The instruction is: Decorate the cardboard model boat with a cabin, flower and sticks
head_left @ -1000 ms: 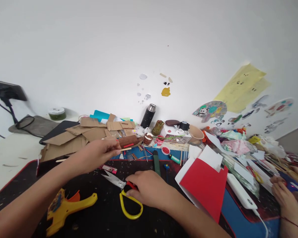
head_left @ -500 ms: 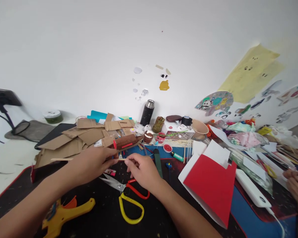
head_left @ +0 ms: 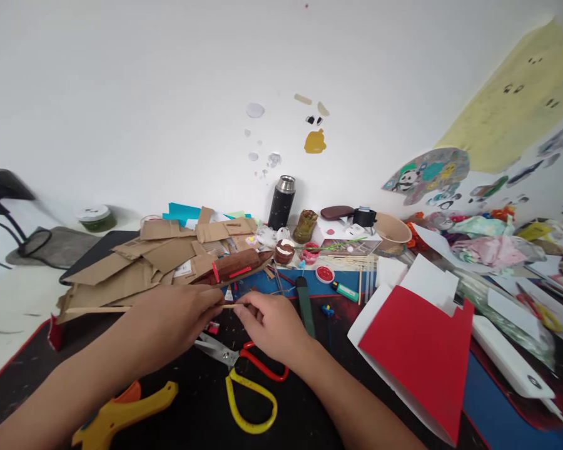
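Note:
A thin wooden stick [head_left: 96, 310] runs level across the front of me, held by both hands. My left hand [head_left: 181, 315] is closed around it, and the stick's long end pokes out to the left past my wrist. My right hand [head_left: 267, 322] pinches the other end between thumb and fingertips. A short bare length of stick shows between the two hands. Scissors [head_left: 237, 365] with one red and one yellow handle lie half spread on the black mat just below my hands. A yellow glue gun [head_left: 131, 412] rests at the lower left, partly behind my left forearm.
Cardboard scraps [head_left: 117, 269] are piled at the left, with a brown roll [head_left: 236, 265] beside them. A black flask [head_left: 281, 203] stands by the wall. Red card [head_left: 417, 356], a white power bank [head_left: 511, 359] and a green-handled tool [head_left: 304, 306] lie to the right.
The view has shifted, so the right-hand things sit farther right and a neighbour's hand has left the frame. Both hands keep hold of the stick, and its left end reaches farther left.

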The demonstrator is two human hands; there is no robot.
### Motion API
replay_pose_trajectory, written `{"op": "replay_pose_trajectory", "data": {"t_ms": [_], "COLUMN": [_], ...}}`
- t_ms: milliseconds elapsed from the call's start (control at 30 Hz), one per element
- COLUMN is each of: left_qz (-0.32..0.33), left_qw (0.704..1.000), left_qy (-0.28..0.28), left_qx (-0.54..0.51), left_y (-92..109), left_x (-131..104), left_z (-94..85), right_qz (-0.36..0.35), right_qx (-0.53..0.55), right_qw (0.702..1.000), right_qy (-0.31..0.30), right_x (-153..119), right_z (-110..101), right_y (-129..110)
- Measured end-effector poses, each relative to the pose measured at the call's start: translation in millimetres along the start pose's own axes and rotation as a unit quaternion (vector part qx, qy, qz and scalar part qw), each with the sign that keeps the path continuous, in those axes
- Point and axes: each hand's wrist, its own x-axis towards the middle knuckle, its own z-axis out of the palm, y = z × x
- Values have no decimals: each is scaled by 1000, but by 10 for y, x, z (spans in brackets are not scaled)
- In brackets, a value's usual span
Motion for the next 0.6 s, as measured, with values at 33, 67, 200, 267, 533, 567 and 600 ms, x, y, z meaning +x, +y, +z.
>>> {"op": "replay_pose_trajectory", "data": {"t_ms": [33,67,200,267,533,567,600], "left_qz": [-4,-6,11,22,30,30,28], "left_qw": [1000,1000,999,998,999,999,999], "left_qy": [-3,0,38,44,21,24,26], "left_qx": [6,10,19,24,14,9,9], "left_y": [5,4,-23,-26,39,48,58], "left_x": [6,14,53,66,89,92,95], "left_z": [20,48,206,264,281,286,294], "right_qz": [-4,-6,-4,-2,-23,-20,-19], "right_qx": [-10,-19,-41,-46,-64,-66,-69], "right_qw": [1000,1000,999,999,998,997,997], "right_qy": [1,2,1,-5,-17,-18,-21], "right_x": [-5,-10,-44,-69,-130,-130,-129], "right_z": [-8,-14,-24,-26,-47,-44,-40], "right_y": [4,9,35,44,53,53,53]}}
